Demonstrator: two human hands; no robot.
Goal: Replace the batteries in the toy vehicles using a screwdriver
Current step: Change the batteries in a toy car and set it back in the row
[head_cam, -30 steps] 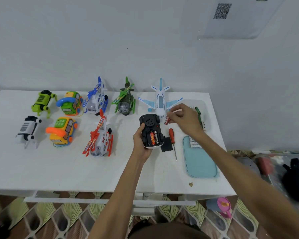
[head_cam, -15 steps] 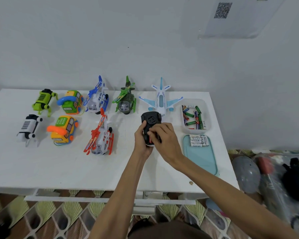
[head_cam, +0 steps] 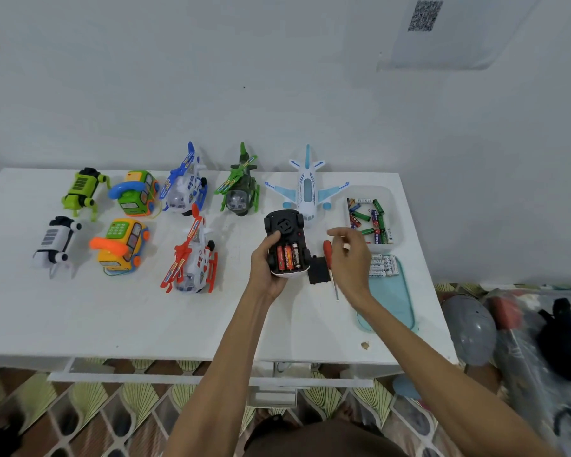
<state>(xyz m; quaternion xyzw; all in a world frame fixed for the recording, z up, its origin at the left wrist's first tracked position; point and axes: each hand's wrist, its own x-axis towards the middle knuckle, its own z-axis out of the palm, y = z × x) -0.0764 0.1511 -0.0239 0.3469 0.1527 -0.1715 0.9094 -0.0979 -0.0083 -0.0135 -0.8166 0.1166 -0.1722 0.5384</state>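
So over on the right side of the surface there's a clear tub with a jumble of loose batteries in it, green, blue and red ones lying every which way. Right in front of it sits a teal tray with a little row of white batteries lined up on its far end; the rest of the tray is bare. The toy car is flipped belly-up near the middle-right of the surface, just in front of the white and blue toy plane. It has a black underside and a white body edge, and its battery bay is open with three red batteries side by side inside. The left hand grips the car from its left side, thumb across the underside and fingers wrapped under it. The black battery cover lies just right of the car, and the red-handled screwdriver lies beside that. Compared with half a second ago, the right hand has come off the battery bay, which it was covering, and now hovers above the screwdriver. Its fingers are loose and slightly spread, and I can't see anything in them. A second back there was one battery fewer in the bay.
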